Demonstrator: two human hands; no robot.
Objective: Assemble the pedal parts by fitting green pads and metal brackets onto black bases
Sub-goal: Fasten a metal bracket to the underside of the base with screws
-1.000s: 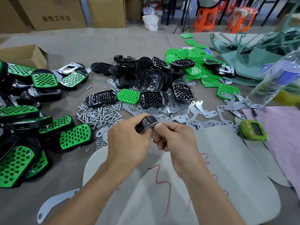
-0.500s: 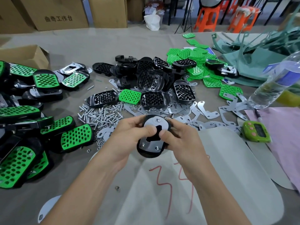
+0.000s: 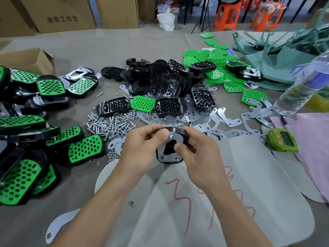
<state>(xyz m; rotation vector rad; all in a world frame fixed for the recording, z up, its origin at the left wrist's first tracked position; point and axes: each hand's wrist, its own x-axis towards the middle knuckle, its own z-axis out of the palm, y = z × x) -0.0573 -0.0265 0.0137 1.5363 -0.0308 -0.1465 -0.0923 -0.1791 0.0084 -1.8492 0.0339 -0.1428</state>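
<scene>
1. Both hands hold one black base (image 3: 176, 130) in the air just above the counter (image 3: 124, 50), with the metal bracket (image 3: 177, 138) facing up. The left hand (image 3: 142, 148) has its fingers curled round the rim and its thumb on the bracket's top corner. The right hand (image 3: 199, 157) pinches at the bracket's cut-out.
2. Bracket creep: the thumbs load only the upper end, so the plate could pivot off its screw holes.
3. Dropped fastener: the right thumb and forefinger may be pinching a nut, but it's too small to confirm. If it slips, it lands among the screws (image 3: 110, 123) below or rolls off like the loose nut (image 3: 131, 203).
4. Cross-threading: the base is tilted and unsupported, so any twisting force could start a thread crooked.
5. Wrong order: the pad face is hidden. If no green pad is seated, the bracket has to come off again.
6. Slipped grip: the base would fall into the spare brackets (image 3: 222, 120) and scatter them.
</scene>
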